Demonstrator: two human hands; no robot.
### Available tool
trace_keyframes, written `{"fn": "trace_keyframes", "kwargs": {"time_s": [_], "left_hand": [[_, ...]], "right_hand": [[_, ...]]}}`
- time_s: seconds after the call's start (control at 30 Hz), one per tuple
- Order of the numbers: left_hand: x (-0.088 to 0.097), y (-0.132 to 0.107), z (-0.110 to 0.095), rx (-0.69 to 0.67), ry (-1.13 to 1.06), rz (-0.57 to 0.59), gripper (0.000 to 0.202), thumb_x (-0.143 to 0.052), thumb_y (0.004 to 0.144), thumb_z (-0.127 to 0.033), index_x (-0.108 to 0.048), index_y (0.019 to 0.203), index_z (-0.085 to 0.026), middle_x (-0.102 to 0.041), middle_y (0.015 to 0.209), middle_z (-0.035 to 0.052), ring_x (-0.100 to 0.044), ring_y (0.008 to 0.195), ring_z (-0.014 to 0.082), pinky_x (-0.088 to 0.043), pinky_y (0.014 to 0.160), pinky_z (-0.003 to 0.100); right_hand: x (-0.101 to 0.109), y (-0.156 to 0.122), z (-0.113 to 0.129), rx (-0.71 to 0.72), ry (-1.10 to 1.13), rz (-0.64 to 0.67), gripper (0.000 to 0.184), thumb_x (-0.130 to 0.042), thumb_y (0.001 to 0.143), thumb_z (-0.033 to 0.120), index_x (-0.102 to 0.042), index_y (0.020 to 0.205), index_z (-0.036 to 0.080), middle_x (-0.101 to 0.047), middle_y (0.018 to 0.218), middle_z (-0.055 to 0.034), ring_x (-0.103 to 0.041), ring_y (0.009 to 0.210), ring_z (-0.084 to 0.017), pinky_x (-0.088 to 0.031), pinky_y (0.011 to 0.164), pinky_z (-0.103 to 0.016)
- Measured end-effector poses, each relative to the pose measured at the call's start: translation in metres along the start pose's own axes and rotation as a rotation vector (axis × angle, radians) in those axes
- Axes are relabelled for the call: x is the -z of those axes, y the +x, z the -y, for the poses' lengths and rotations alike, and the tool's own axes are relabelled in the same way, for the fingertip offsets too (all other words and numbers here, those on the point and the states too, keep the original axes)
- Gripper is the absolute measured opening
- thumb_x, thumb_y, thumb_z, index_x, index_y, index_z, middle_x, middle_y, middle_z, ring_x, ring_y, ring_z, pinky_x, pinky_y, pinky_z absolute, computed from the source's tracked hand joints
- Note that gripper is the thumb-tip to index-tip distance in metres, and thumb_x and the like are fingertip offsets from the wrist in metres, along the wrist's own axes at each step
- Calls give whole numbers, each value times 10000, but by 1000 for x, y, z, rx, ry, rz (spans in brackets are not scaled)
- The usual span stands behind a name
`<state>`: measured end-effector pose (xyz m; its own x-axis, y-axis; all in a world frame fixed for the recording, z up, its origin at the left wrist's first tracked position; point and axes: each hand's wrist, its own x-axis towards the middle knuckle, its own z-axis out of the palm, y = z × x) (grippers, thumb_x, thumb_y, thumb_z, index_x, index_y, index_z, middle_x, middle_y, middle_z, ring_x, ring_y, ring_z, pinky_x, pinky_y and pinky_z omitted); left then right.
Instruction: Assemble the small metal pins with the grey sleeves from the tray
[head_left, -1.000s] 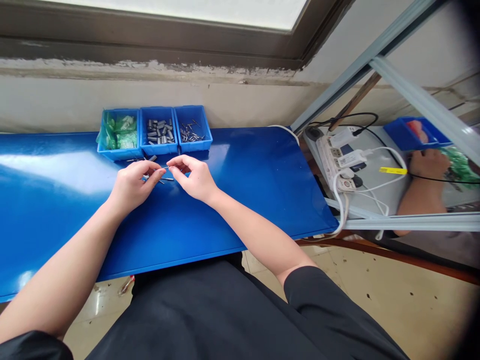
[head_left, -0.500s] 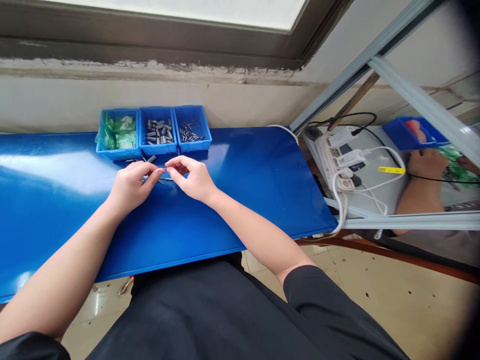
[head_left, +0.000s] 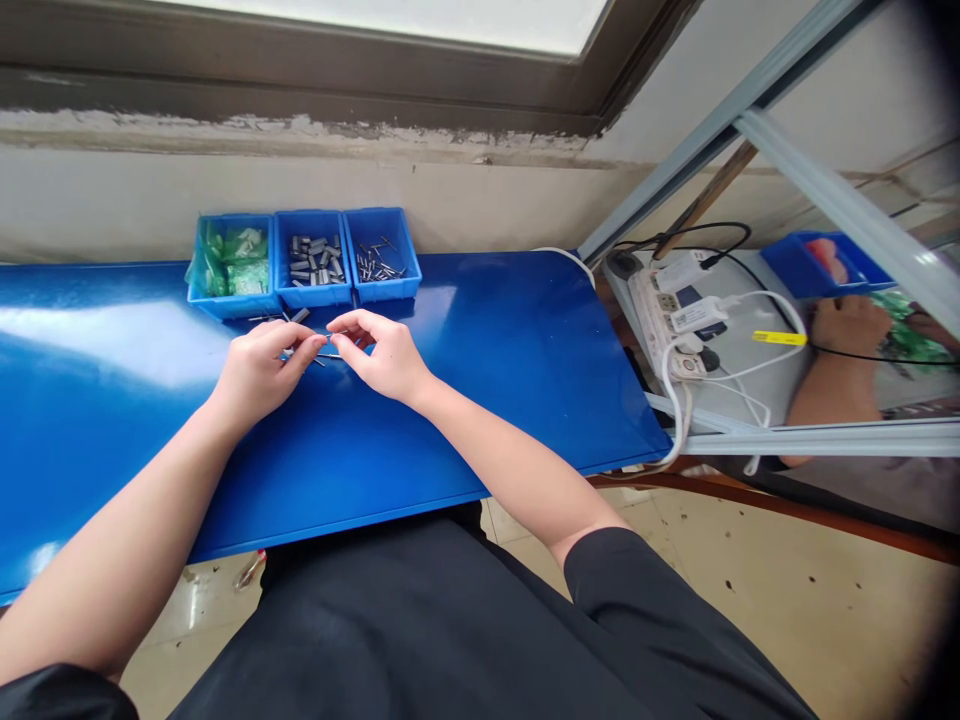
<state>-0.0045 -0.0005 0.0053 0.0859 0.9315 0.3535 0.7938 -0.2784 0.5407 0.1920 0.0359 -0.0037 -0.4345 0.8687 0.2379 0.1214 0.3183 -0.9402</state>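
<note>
My left hand point(head_left: 259, 368) and my right hand point(head_left: 382, 352) meet over the blue table point(head_left: 487, 360), fingertips almost touching. Both are pinched on a small metal part point(head_left: 328, 338) held between them; its shape is too small to make out. A few loose metal pins point(head_left: 300, 318) lie on the table just beyond my fingers. Behind them three small blue bins stand in a row: the left bin point(head_left: 229, 265) holds green bags, the middle bin point(head_left: 313, 262) short grey cylinders, the right bin point(head_left: 381, 258) thin pins.
A wall and window sill run behind the table. To the right, beyond a metal frame point(head_left: 810, 170), are a power strip with cables point(head_left: 675, 310), another blue bin point(head_left: 821, 262) and another person's hand point(head_left: 855, 325).
Both hands stay pinched together in nearly the same place. The view has shifted slightly, nothing else has visibly moved.
</note>
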Motion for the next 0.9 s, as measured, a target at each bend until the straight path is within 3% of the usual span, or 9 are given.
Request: {"fn": "trace_keyframes", "kwargs": {"time_s": [0.9], "left_hand": [[0, -1, 0, 0, -19, 7, 372, -550, 935, -554, -731, 834, -245, -751, 804, 44, -653, 723, 178, -496, 646, 306]], "right_hand": [[0, 1, 0, 13, -5, 7, 210, -602, 959, 306, -709, 1049, 149, -769, 1046, -42, -691, 876, -103, -574, 844, -241]]}}
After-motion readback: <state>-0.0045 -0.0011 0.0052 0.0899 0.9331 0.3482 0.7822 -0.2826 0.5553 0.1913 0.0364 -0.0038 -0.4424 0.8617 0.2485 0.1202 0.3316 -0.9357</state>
